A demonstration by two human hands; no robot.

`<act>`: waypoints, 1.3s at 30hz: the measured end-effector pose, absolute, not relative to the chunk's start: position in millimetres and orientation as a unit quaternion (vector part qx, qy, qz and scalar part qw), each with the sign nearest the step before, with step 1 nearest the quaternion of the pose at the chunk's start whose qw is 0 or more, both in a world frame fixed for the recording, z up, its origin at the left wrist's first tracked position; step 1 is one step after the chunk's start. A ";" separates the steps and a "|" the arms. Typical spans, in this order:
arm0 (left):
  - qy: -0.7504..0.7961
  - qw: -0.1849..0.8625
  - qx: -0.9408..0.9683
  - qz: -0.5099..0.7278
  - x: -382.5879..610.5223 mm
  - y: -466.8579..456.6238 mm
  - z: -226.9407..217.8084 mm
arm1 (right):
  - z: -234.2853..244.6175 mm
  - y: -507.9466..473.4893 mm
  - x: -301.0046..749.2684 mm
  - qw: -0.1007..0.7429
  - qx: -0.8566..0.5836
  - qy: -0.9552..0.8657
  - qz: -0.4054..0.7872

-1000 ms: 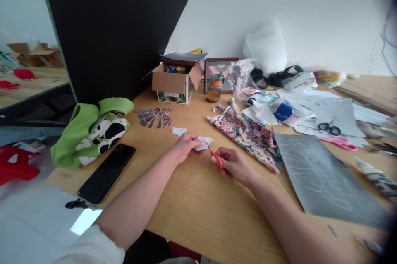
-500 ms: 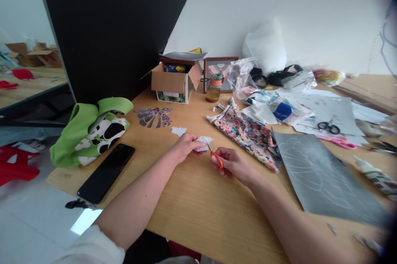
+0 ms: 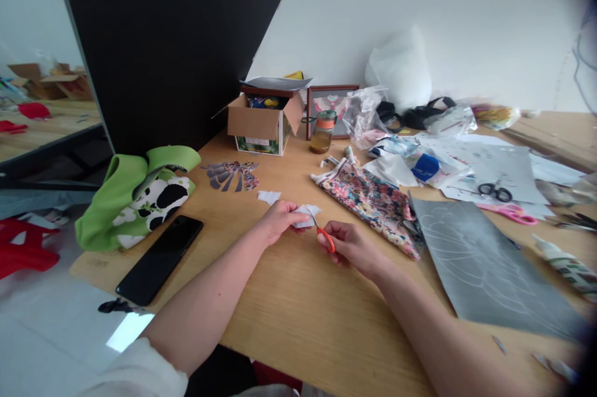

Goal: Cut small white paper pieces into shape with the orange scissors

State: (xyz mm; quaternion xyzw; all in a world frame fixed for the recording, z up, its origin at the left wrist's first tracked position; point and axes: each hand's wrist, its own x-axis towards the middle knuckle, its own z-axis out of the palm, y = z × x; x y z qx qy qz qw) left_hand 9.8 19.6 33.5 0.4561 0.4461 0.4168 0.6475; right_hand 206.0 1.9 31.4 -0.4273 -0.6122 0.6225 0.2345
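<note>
Pinched in my left hand (image 3: 283,223) is a small white piece of paper or cloth (image 3: 306,213); which material, I cannot tell. My right hand (image 3: 346,244) grips small orange-handled scissors (image 3: 328,241), their blades reaching up to the right edge of that piece. Another white scrap (image 3: 269,197) lies on the table just beyond my left wrist. Farther left rests a fan-shaped arrangement of patterned cut pieces (image 3: 231,176). Folded floral fabric (image 3: 368,205) lies just past my right hand.
A black phone (image 3: 160,260) and a green panda bag (image 3: 140,198) lie at left. Behind stand an open carton (image 3: 259,123) and a jar (image 3: 321,135). A grey sheet with white lines (image 3: 485,266), pink scissors (image 3: 513,213) and a glue bottle (image 3: 566,266) are on the right.
</note>
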 end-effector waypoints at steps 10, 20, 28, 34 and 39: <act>0.451 0.649 0.447 0.418 9.7 20.1 34.7 | 31.7 2.0 204.6 0.247 -0.436 -0.609 0.615; 0.463 0.667 0.399 0.427 9.8 20.8 36.3 | 31.6 0.9 203.9 0.256 -0.435 -0.604 0.617; 0.463 0.664 0.407 0.424 10.0 21.0 35.1 | 31.7 1.8 206.6 0.232 -0.433 -0.605 0.627; 0.462 0.661 0.413 0.423 10.4 20.2 34.4 | 30.3 1.8 208.0 0.233 -0.419 -0.606 0.634; 0.462 0.659 0.414 0.424 10.5 20.1 34.4 | 30.5 2.0 208.0 0.225 -0.425 -0.608 0.632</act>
